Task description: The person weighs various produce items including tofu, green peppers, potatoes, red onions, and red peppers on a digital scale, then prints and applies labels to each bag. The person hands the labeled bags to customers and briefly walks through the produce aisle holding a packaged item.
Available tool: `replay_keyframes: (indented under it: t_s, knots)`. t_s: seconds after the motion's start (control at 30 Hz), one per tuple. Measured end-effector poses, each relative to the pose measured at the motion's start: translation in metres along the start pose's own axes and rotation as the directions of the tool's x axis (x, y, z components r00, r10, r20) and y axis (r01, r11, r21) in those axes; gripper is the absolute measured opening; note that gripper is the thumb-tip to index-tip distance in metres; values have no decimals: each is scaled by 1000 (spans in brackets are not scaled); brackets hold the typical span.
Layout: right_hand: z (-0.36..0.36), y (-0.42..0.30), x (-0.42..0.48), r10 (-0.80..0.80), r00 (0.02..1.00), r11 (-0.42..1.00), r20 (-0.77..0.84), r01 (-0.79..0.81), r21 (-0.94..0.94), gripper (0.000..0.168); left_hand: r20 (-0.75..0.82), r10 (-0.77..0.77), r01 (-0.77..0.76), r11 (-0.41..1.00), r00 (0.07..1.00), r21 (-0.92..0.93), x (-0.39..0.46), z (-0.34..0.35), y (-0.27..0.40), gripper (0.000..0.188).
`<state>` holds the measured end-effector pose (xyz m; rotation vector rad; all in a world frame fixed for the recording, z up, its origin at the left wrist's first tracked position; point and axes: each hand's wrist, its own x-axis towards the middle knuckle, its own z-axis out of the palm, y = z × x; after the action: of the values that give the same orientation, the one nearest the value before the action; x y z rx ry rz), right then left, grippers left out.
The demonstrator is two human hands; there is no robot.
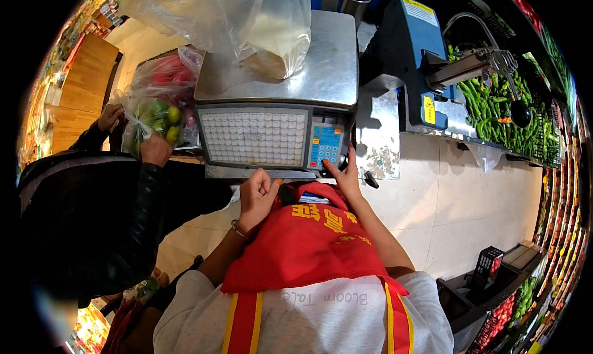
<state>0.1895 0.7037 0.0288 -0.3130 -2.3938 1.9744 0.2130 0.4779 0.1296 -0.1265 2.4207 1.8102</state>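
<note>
My right hand [345,175] is at the right front of a label-printing scale [200,143]. Its thumb rests on the blue numeric keypad [328,143], while the fingers extend along the scale's right side. Curled in front of the scale's lower edge, my left hand [256,199] shows nothing in its grasp. A grid of white preset keys [255,136] fills most of the front panel. On the metal weighing plate [331,67], toward the left, lies a translucent plastic bag [273,30] with something pale inside; the bag hides what it is exactly.
At left, a person's hands [156,149] grip a clear bag of green round produce [160,118]. Red produce in another bag [171,71] lies behind. A blue bag-sealing machine [419,44] stands at right, beside green peppers [498,108]. Black crates [486,266] sit lower right.
</note>
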Motion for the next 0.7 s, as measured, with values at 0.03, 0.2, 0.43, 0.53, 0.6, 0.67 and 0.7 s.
replay_keyframes:
  t_s: [0.03, 0.2, 0.43, 0.53, 0.6, 0.67, 0.7]
  knots:
    - [3, 3, 2, -24, 999, 999, -36, 23, -41, 80, 3, -1, 1, 1000, 1000, -6, 0, 1, -2, 30]
    - [0, -8, 0, 7, 999, 999, -36, -8, -46, 72, 2, 10, -10, 1000, 1000, 19, -1, 0, 1, 29]
    - [-8, 3, -4, 65, 997, 998, -50, -66, -10, 62, 10, 6, -6, 1000, 1000, 14, -4, -4, -2, 29]
    - [-5, -7, -3, 99, 994, 995, -54, -100, -27, 66, 10, 19, -20, 999, 1000, 38, -5, -5, -4, 29]
    - [4, -20, -2, 79, 994, 992, -78, -85, -88, 72, 11, 48, -48, 999, 999, 14, -4, -6, -6, 29]
    - [12, -3, 2, -18, 991, 987, -136, -4, -160, 77, 18, 63, -63, 998, 998, -8, -5, -6, -8, 30]
    - [14, 8, 2, -68, 984, 980, -163, 34, -198, 80, 23, 63, -63, 998, 998, -18, -5, -6, -9, 30]
